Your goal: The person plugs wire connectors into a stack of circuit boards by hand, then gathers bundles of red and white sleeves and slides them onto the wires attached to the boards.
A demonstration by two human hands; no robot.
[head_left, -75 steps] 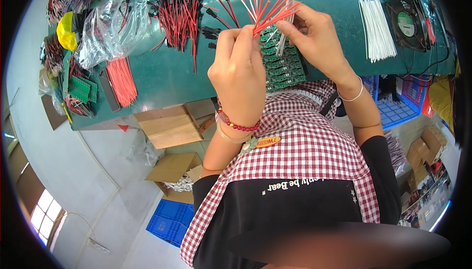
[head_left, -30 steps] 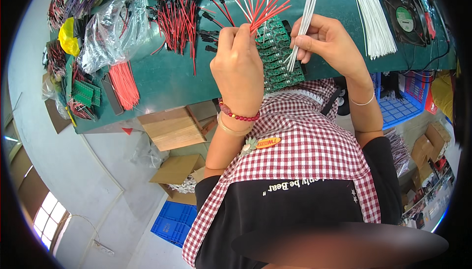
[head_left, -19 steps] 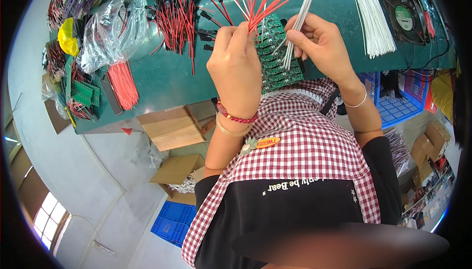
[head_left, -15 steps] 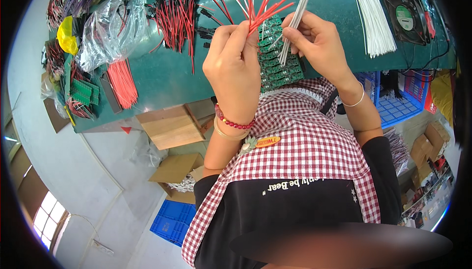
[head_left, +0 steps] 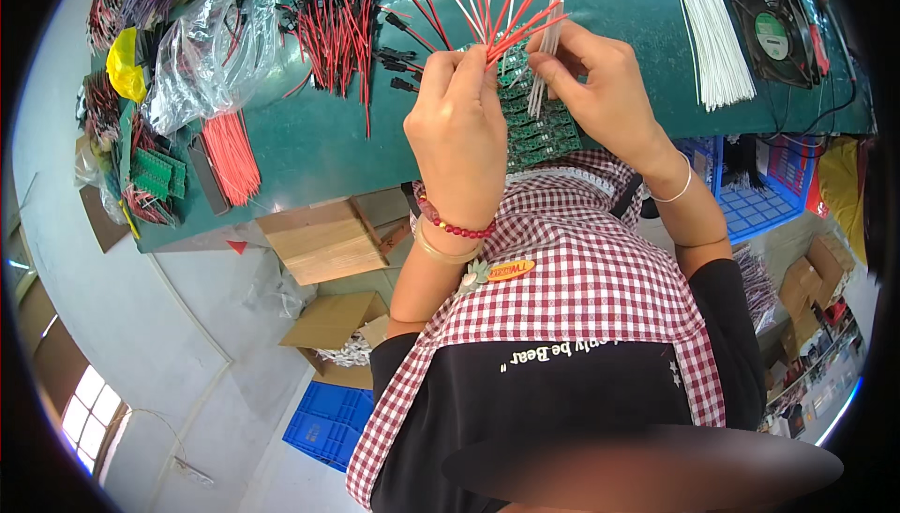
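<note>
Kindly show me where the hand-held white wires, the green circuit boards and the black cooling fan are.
Hand-held white wires (head_left: 537, 94), head view: their lower lengths.
Green circuit boards (head_left: 546, 139), head view: their lower part.
Black cooling fan (head_left: 772, 36), head view: its central hub.

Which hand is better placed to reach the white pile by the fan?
Probably the right hand: it is nearer the white pile, though it already holds white wires. The left hand is farther off and pinches mostly red wires.
</note>
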